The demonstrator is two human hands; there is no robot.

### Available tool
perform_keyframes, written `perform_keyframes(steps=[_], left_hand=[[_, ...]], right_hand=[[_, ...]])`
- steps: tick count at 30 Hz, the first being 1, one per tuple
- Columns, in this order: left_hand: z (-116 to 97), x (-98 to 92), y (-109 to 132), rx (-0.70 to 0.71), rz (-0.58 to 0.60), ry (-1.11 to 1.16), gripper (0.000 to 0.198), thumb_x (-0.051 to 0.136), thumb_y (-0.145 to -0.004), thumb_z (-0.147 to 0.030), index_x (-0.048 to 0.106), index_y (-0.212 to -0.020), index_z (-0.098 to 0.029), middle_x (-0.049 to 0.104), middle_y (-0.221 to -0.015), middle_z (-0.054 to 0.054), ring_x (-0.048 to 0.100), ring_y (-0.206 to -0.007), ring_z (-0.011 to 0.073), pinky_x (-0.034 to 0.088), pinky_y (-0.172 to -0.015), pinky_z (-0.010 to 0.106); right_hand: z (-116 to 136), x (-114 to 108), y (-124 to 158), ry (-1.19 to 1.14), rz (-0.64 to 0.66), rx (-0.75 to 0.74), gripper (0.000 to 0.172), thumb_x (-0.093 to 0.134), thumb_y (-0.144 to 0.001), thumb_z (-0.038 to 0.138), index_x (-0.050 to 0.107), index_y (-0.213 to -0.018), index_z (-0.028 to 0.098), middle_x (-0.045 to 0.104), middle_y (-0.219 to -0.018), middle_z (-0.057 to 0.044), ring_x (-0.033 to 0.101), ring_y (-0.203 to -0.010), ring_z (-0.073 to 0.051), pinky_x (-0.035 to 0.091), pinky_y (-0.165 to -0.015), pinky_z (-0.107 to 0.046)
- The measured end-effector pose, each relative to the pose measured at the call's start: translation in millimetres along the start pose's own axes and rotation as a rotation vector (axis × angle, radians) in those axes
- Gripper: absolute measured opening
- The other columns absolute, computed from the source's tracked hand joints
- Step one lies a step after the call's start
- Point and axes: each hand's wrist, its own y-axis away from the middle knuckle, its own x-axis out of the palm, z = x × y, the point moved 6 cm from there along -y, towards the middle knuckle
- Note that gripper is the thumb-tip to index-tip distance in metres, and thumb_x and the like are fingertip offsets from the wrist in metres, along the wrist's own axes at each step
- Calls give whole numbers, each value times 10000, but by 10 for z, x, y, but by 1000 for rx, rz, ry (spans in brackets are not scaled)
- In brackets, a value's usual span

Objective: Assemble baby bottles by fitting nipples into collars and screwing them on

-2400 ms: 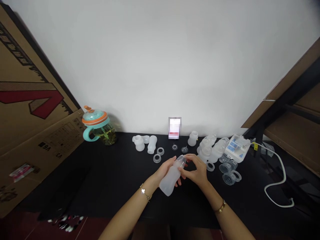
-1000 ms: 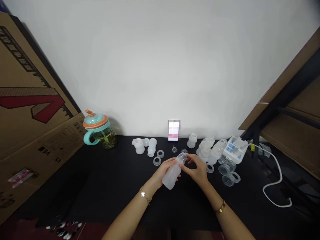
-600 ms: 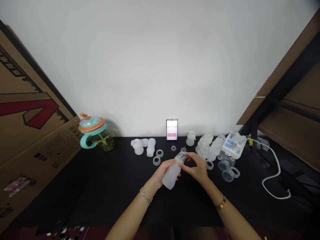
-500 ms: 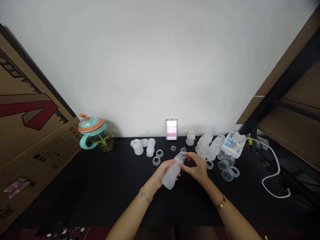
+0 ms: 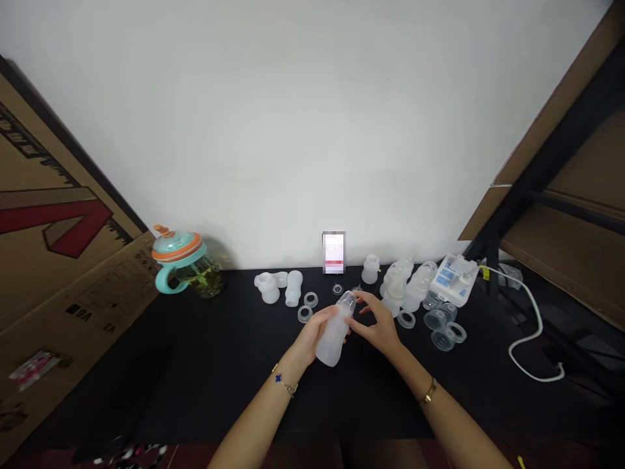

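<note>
At lower centre, left hand [image 5: 315, 331]: grip clamped round the translucent bottle [image 5: 331, 344], held tilted over the black surface [image 5: 219, 371], mouth end toward the upper right.
Right hand [image 5: 381, 327]: thumb at the bottle's neck, forefinger at the clear cap [image 5: 347, 301]; whether this grip presses or merely rests cannot be told.
Step in hand: apparently the seating or adjusting of the clear cap at the neck.
Next move: by judgement, calls for a steady left grip while the right fingertips bear evenly on the cap's edge.
Bottle's contents: none distinguishable through the cloudy wall.
Centre, above the hands: a small disc [image 5: 337, 288] and a wide-mouthed bottle [image 5: 370, 270].
Left of centre: two pale rings [image 5: 307, 307] beside an hourglass-shaped bottle [image 5: 293, 289].
Right of centre: capped bottles [image 5: 415, 290], clear cups [image 5: 443, 339] and a white tray [image 5: 456, 280] with blue panels; the cups' contents cannot be made out.
Left of frame: a lidded jug [image 5: 204, 279], green leaves visible inside.
</note>
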Motion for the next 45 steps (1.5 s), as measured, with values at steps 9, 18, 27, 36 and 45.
perform_keyframes(steps=[9, 18, 27, 36, 45], left_hand=[[-73, 4, -22, 154, -21, -108, 411, 845, -702, -360, 703, -1016, -135, 698, -814, 41, 644, -699, 151, 473, -657, 236], [-48, 14, -17, 137, 8, -131, 397, 839, -708, -378, 695, -999, -149, 722, -822, 55, 697, -707, 194, 523, -692, 285], [-54, 22, -14, 120, 19, -125, 385, 850, -698, -363, 702, -965, -130, 729, -820, 70, 707, -673, 203, 566, -669, 309], [-50, 63, 13, 83, -17, -121, 383, 845, -706, -359, 718, -975, -118, 731, -812, 80, 696, -638, 194, 572, -654, 317], [-3, 74, 6, 73, 1, -86, 394, 833, -707, -362, 704, -997, -128, 743, -815, 85, 705, -618, 212, 557, -599, 303]], right_hand=[[-61, 54, -3, -23, 38, 79, 603, 747, -808, 401, 551, -1357, 248, 674, -1235, -111, 683, -953, -242, 615, -646, -336], [-41, 49, 1, -47, 45, 92, 563, 735, -817, 412, 585, -1333, 247, 706, -1165, -96, 695, -784, -199, 622, -624, -330], [8, 14, 0, -16, 22, 24, 530, 726, -838, 397, 605, -1328, 236, 714, -1074, -85, 674, -764, -195, 610, -639, -326], [31, 37, -7, -53, 46, 31, 510, 703, -855, 358, 599, -1343, 253, 674, -1166, -100, 677, -827, -201, 618, -663, -326], [83, -11, -7, -3, -23, -26, 499, 721, -843, 370, 601, -1309, 239, 694, -1151, -104, 685, -867, -217, 612, -669, -333]])
